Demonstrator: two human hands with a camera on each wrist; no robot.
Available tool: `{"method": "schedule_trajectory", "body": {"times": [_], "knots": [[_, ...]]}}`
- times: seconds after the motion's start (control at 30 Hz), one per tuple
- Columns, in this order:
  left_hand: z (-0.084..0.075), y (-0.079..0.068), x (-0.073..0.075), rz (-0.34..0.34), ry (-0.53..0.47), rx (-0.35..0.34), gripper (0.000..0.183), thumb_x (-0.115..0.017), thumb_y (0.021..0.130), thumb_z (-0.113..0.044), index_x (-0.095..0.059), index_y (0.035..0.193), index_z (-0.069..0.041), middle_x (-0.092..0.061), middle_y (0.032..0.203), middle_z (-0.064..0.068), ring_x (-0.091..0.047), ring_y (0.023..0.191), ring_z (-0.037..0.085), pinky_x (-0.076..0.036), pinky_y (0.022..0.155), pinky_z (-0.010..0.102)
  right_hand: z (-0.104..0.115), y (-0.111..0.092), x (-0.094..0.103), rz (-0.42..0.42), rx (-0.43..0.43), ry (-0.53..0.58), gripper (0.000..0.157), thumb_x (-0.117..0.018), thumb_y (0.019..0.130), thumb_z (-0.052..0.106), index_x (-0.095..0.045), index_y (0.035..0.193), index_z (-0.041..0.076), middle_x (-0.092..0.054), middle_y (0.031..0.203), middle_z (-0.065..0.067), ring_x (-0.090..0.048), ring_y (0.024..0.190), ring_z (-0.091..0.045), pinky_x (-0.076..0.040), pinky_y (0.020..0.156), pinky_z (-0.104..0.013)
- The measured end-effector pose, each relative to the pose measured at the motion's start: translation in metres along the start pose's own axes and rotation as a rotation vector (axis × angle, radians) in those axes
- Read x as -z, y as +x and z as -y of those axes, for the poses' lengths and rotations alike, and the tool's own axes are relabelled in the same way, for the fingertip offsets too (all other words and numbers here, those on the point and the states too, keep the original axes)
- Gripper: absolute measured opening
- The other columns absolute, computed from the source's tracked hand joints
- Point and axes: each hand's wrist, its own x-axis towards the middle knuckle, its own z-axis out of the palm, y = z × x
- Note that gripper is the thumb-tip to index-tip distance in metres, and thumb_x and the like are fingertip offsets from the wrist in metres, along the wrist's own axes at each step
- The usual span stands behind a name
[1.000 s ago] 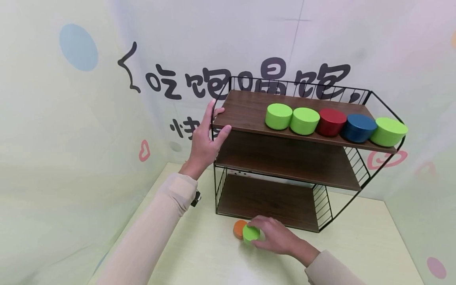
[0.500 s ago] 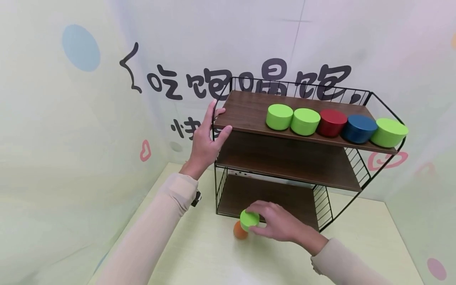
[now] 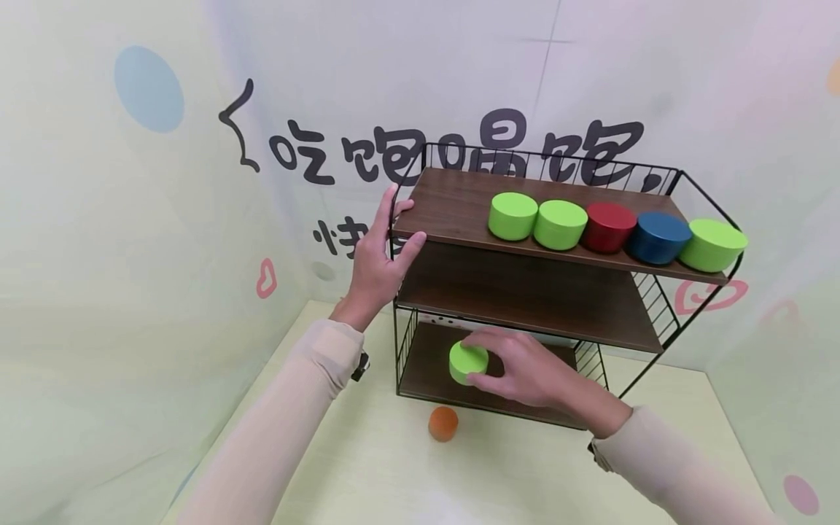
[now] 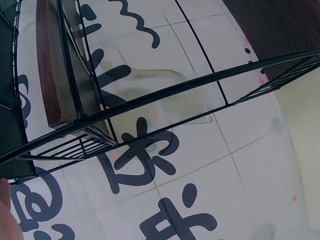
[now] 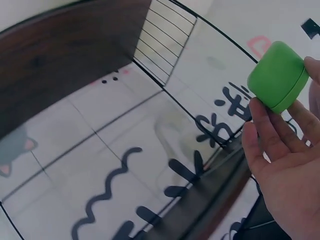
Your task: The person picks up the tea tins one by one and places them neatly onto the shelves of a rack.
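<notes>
In the head view my right hand (image 3: pixel 521 364) pinches a small round green tin (image 3: pixel 469 363) between thumb and fingers, in front of the rack's bottom shelf (image 3: pixel 426 357). The right wrist view shows the same green tin (image 5: pixel 277 75) from another side, with its lid seam visible and the fingertips at its side. My left hand (image 3: pixel 379 259) grips the top left corner of the three-tier shelf rack (image 3: pixel 453 193), thumb on the front edge of the board and fingers around the black wire side. An orange round tin (image 3: pixel 443 424) stands on the table before the rack.
Along the front of the top shelf, on its right part, stand several tins: green tins (image 3: pixel 513 216), a red tin (image 3: pixel 610 227) and a blue tin (image 3: pixel 659 237). The middle shelf (image 3: pixel 525 288) lies directly above the right hand. Patterned walls enclose the pale table (image 3: pixel 367 452).
My right hand has lifted the green tin from beside the orange tin and carried it up and forward to the bottom shelf. The left hand has stayed on the rack.
</notes>
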Motion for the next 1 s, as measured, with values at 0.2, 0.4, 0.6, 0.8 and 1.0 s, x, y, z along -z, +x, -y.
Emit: {"method": "schedule_trajectory", "body": {"times": [0.2,0.4,0.6,0.8,1.0], "knots": [[0.001,-0.001,0.001,0.006,0.003,0.010,0.073,-0.065,0.096,-0.023,-0.027,0.158,-0.013,-0.058,0.140,0.001,-0.049,0.132,0.014,-0.036,0.107,0.037,0.006,0.010,0.015,-0.004,0.026,0.000,0.045,-0.079,0.085,0.028,-0.067,0.122,0.007,-0.065,0.119,-0.003,-0.063,0.104,-0.014,-0.054,0.087,-0.031],[0.000,-0.001,0.001,0.006,0.004,0.010,0.073,-0.065,0.096,-0.024,-0.027,0.158,-0.013,-0.058,0.139,0.002,-0.050,0.130,0.014,-0.036,0.106,0.037,0.014,0.022,0.034,-0.032,0.071,-0.017,0.043,-0.080,0.085,0.026,-0.067,0.120,0.006,-0.066,0.117,-0.003,-0.063,0.102,-0.014,-0.055,0.086,-0.032],[0.000,0.000,0.001,0.007,0.015,0.003,0.073,-0.063,0.097,-0.026,-0.026,0.158,-0.012,-0.059,0.139,0.003,-0.048,0.132,0.014,-0.035,0.109,0.037,0.023,0.033,0.056,-0.076,0.128,-0.015,0.042,-0.080,0.085,0.024,-0.067,0.119,0.005,-0.066,0.116,-0.004,-0.063,0.102,-0.015,-0.055,0.085,-0.034],[0.001,-0.001,0.001,0.011,0.027,0.003,0.073,-0.061,0.097,-0.030,-0.025,0.158,-0.013,-0.058,0.140,0.004,-0.048,0.134,0.014,-0.035,0.110,0.037,0.032,0.041,0.074,-0.109,0.187,-0.047,0.042,-0.080,0.084,0.024,-0.067,0.119,0.004,-0.066,0.117,-0.006,-0.063,0.102,-0.016,-0.055,0.085,-0.035],[0.001,0.000,0.000,0.006,0.024,-0.002,0.072,-0.060,0.098,-0.036,-0.026,0.158,-0.012,-0.059,0.139,0.004,-0.048,0.134,0.014,-0.035,0.110,0.037,0.041,0.048,0.091,-0.156,0.240,-0.075,0.043,-0.080,0.084,0.024,-0.067,0.119,0.004,-0.066,0.118,-0.006,-0.063,0.104,-0.017,-0.054,0.087,-0.034]]}}
